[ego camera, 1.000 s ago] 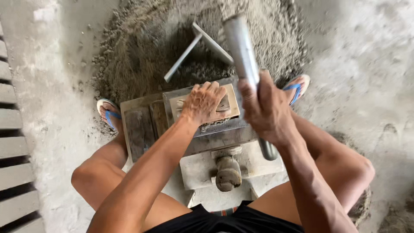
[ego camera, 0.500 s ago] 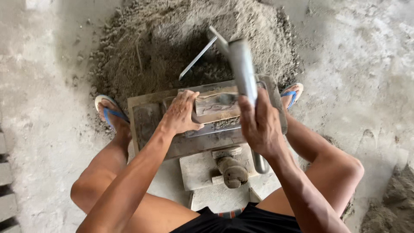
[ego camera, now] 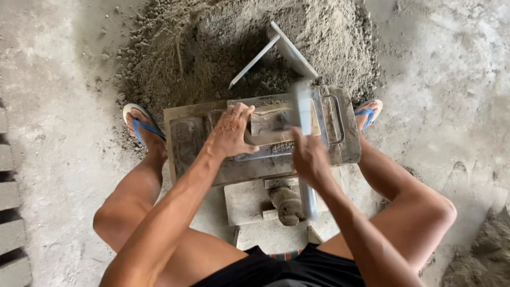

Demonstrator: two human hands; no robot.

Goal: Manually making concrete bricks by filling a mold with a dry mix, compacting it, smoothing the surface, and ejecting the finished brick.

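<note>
Gripping a grey metal pipe (ego camera: pixel 304 114) in a closed fist, your right hand (ego camera: pixel 309 159) held it upright over the metal block mould (ego camera: pixel 340 143), the pipe's upper end blurred just above your knuckles and its lower end showing below your wrist. Your left hand (ego camera: pixel 229 133) lay flat and spread on top of the mould, fingers open, holding nothing, just left of the wooden tamping board (ego camera: pixel 265 125) that sat in the mould's opening between your two hands. Beyond both hands lay a heap of damp sand mix (ego camera: pixel 212 48), with a flat metal trowel (ego camera: pixel 281 50) resting on it, straight ahead of your right hand. Your feet in blue flip-flops (ego camera: pixel 139 125) stood either side of the mould, outside each hand. Below your right wrist stood a worn concrete base (ego camera: pixel 249 202).
</note>
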